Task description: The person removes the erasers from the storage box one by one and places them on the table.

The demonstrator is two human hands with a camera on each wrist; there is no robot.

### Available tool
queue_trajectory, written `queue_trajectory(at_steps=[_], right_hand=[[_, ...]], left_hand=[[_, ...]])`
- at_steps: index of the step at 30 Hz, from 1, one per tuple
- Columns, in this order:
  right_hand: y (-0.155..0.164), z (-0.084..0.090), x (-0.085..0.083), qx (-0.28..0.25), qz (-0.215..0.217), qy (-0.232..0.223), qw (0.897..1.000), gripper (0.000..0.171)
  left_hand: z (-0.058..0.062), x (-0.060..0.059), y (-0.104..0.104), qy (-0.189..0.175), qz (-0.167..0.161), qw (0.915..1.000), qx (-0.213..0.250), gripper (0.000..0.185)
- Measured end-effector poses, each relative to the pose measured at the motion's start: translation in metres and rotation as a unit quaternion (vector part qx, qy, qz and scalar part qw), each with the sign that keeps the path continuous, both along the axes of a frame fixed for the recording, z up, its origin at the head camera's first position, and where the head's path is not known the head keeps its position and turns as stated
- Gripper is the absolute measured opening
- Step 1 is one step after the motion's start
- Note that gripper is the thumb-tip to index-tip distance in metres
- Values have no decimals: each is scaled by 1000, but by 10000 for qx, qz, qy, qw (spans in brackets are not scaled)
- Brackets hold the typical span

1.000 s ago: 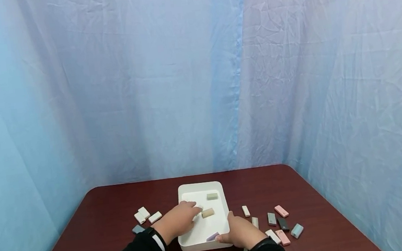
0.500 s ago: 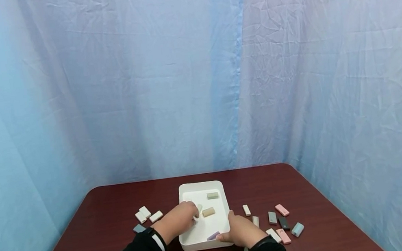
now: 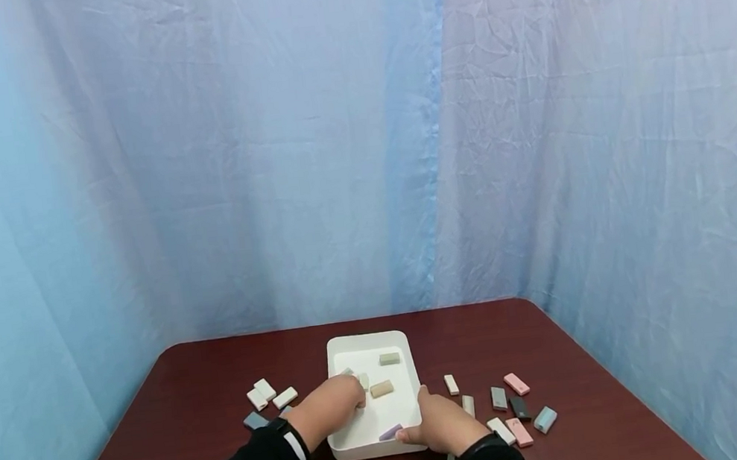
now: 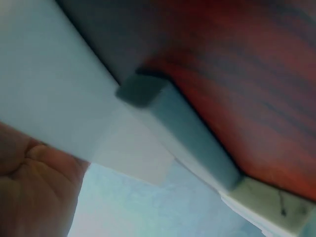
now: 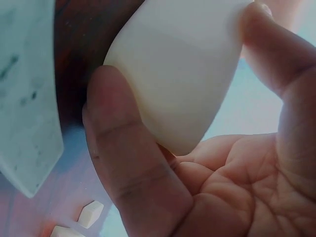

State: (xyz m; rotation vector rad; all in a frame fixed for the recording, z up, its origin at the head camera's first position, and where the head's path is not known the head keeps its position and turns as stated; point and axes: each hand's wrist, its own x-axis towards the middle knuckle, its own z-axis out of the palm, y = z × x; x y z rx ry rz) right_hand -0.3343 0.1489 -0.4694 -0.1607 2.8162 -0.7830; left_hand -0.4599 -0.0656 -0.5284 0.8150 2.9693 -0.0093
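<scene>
A white rectangular tray (image 3: 373, 451) stands mid-table with several small blocks in it. My right hand (image 3: 444, 424) grips its right front corner, thumb on the rim and fingers along the outer wall; the right wrist view shows the fingers (image 5: 133, 148) curled round that corner (image 5: 173, 84). Over the tray's left side, my left hand (image 3: 334, 404) reaches in with fingers bent downward, its fingertips hidden. I cannot tell whether it holds a block. Around it lie a tan block (image 3: 381, 389), a pale green block (image 3: 363, 382), a grey-green block (image 3: 389, 359) and a purple block (image 3: 390, 432).
Left of the tray are white blocks (image 3: 264, 388) and a blue-grey block (image 3: 255, 420). On the right lie several more, including a pink block (image 3: 516, 384), a dark grey block (image 3: 519, 408) and a light blue block (image 3: 546, 420). Blue curtains (image 3: 333, 151) hang behind the table (image 3: 221, 365).
The left hand's outstretched fingers have bent down into the tray, and the hand has drawn slightly nearer. A small pale piece now shows beyond it. The right hand keeps its grip on the tray.
</scene>
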Motion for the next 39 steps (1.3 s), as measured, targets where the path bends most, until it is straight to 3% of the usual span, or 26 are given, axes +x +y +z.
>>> queue_trajectory(at_steps=[1,3,5,9,11,13,18,20,25,29,33,36,39], right_hand=[[0,1,0,-13,1,10,10000,103],[0,2,-1,-50,13,11,10000,103],[0,2,0,-74,40,13,10000,103],[0,-1,2,-98,93,9,9999,104],[0,-1,3,-35,129,14,9999,104],[1,0,2,19,144,31,9999,104],[2,5,-2,68,166,72,9998,103],[2,6,-3,56,176,78,9998,103],[2,0,-3,13,138,7,9999,102],[0,-4,1,-50,117,-45,9999,101],[-1,-2,1,-74,66,-17,9999,101],[-1,1,0,-94,14,-12,10000,100],[-1,4,0,-84,-15,-17,10000,99]], left_hand=[[4,5,-3,209,-289,9994,47,16],[21,28,-7,765,-836,9935,82,17],[32,42,-12,998,-1096,9885,301,18],[45,61,-17,745,-969,9911,519,10],[49,66,-17,519,-936,9925,597,13],[52,70,-17,378,-1105,9912,620,26],[60,77,-12,543,-1536,9851,553,50],[61,79,-11,698,-1517,9848,477,52],[58,84,-11,655,-1478,9861,388,52],[60,89,-22,631,-1547,9827,804,32],[78,94,-48,714,-1243,9806,1336,9],[90,100,-68,694,-576,9850,1474,4],[91,104,-86,610,138,9876,1440,7]])
